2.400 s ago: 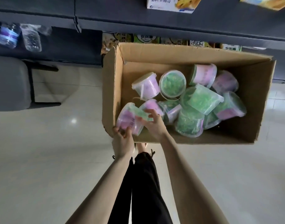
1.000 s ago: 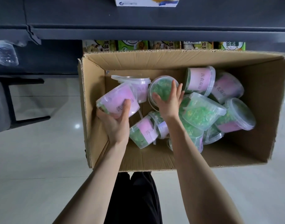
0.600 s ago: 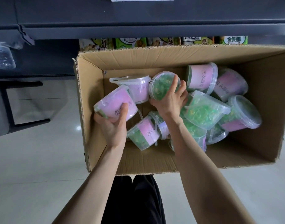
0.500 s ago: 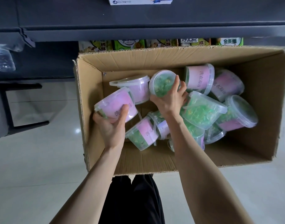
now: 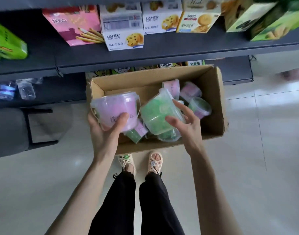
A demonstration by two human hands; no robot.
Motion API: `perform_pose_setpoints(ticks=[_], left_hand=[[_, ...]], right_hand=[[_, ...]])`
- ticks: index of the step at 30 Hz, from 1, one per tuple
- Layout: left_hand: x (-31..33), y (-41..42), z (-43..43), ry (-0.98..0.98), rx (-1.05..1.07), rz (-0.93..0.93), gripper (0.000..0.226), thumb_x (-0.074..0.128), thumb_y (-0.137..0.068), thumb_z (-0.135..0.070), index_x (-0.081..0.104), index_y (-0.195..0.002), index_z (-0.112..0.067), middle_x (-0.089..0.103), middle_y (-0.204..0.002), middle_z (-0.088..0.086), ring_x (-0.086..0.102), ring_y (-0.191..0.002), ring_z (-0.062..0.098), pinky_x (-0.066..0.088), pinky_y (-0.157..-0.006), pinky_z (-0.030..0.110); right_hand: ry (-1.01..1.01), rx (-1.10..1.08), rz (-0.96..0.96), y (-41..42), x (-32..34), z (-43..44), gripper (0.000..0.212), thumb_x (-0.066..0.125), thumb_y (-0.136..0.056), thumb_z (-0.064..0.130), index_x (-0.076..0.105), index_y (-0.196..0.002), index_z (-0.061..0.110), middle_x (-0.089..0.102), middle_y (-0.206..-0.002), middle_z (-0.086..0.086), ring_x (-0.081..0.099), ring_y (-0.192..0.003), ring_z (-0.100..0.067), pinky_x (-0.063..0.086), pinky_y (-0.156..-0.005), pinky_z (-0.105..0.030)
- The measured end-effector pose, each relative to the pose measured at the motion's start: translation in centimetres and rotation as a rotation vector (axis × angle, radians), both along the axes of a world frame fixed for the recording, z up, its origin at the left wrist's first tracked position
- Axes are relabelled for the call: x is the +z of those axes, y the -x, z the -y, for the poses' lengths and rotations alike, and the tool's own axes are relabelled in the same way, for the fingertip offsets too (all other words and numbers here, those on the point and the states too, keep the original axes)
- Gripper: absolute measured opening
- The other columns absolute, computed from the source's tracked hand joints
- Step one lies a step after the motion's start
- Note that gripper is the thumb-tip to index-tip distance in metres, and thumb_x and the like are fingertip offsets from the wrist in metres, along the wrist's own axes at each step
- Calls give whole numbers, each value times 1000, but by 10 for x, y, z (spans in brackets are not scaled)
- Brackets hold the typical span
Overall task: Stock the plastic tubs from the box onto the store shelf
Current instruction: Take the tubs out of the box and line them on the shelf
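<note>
An open cardboard box [image 5: 214,92] stands on the floor below the dark shelf [image 5: 162,50]. My left hand [image 5: 106,133] grips a clear tub with a pink label [image 5: 116,111], held upright above the box's left side. My right hand [image 5: 186,122] holds a tilted tub of green beads [image 5: 155,112] from its right side, thumb and fingers on its wall, above the box. Several more pink and green tubs [image 5: 192,97] lie jumbled inside the box.
Biscuit cartons [image 5: 123,31] and a pink wafer box [image 5: 74,26] line the shelf above. Water bottles [image 5: 25,89] lie on a lower shelf at left. A grey stool [image 5: 8,131] stands left of the box. My feet in sandals [image 5: 140,161] are just behind the box.
Both hands have lifted their tubs up out of the box. My view has risen and tilted up, so the stocked shelf now shows.
</note>
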State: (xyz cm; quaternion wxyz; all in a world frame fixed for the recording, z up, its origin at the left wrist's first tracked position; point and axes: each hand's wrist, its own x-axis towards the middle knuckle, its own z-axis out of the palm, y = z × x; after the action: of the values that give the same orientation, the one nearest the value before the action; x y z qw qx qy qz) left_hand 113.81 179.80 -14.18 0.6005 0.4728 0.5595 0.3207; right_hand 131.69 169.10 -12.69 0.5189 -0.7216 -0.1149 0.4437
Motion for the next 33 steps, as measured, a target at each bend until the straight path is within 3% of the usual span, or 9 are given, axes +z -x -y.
perform_pose_setpoints(ticks=[6, 9, 12, 14, 17, 24, 27, 31, 33], left_hand=[[100, -19, 59, -86, -133, 65, 76, 73, -60, -45, 46, -125, -16, 63, -106, -6, 63, -88, -4, 47, -67, 7], [133, -44, 107, -105, -180, 119, 70, 71, -62, -45, 49, -124, -21, 66, -99, -15, 63, -89, -3, 47, -69, 7], [155, -77, 165, -148, -154, 129, 58, 69, -63, -51, 53, -115, -30, 67, -101, -14, 63, -95, 4, 49, -79, 16], [171, -104, 199, -171, -107, 130, 55, 66, -62, -56, 53, -111, -34, 65, -106, -10, 61, -101, 8, 49, -87, 28], [200, -144, 228, -240, -82, 174, 66, 66, -60, -60, 51, -118, -32, 61, -112, -9, 58, -104, 6, 47, -84, 21], [295, -236, 199, -478, -103, 370, 98, 75, -62, -51, 20, -143, -40, 42, -120, -37, 46, -103, -25, 39, -72, -4], [335, -275, 172, -571, -85, 427, 91, 77, -66, -41, 25, -140, -33, 47, -122, -24, 52, -103, -16, 43, -75, 1], [377, -329, 130, -674, -37, 454, 90, 80, -59, -42, 27, -130, -39, 48, -117, -17, 54, -92, -18, 43, -67, 0], [392, -353, 104, -716, -31, 453, 91, 80, -54, -48, 27, -127, -42, 49, -120, -11, 56, -94, -13, 47, -70, 6]], right_hand=[[-206, -12, -12, -28, 85, 78, 48, 72, -69, 43, 68, -110, 19, 72, -100, -3, 68, -96, -22, 53, -75, -32], [-285, -56, -48, -53, 110, 127, 44, 67, -74, 45, 70, -106, 15, 71, -98, -5, 66, -95, -24, 52, -77, -39], [-348, -69, -110, -84, 133, 179, 45, 67, -74, 48, 71, -106, 16, 72, -100, -4, 68, -95, -22, 54, -67, -30], [-368, -76, -116, -109, 149, 208, 50, 72, -68, 52, 71, -106, 20, 72, -103, -3, 69, -98, -21, 57, -70, -33], [-407, -81, -57, -149, 181, 231, 57, 75, -62, 51, 67, -109, 19, 71, -105, -4, 68, -100, -25, 56, -81, -45], [-597, -63, 190, -243, 292, 200, 50, 82, -57, 52, 72, -97, 24, 74, -91, -3, 71, -85, -20, 54, -67, -31], [-651, -43, 264, -284, 339, 173, 64, 82, -57, 48, 66, -113, 23, 73, -104, -3, 70, -95, -21, 56, -79, -38], [-729, 30, 425, -333, 392, 137, 40, 77, -60, 42, 69, -96, 26, 73, -82, 5, 70, -72, -10, 51, -55, -18], [-765, 30, 468, -356, 412, 117, 42, 78, -58, 42, 69, -95, 23, 73, -80, 6, 70, -72, -9, 50, -55, -15]])
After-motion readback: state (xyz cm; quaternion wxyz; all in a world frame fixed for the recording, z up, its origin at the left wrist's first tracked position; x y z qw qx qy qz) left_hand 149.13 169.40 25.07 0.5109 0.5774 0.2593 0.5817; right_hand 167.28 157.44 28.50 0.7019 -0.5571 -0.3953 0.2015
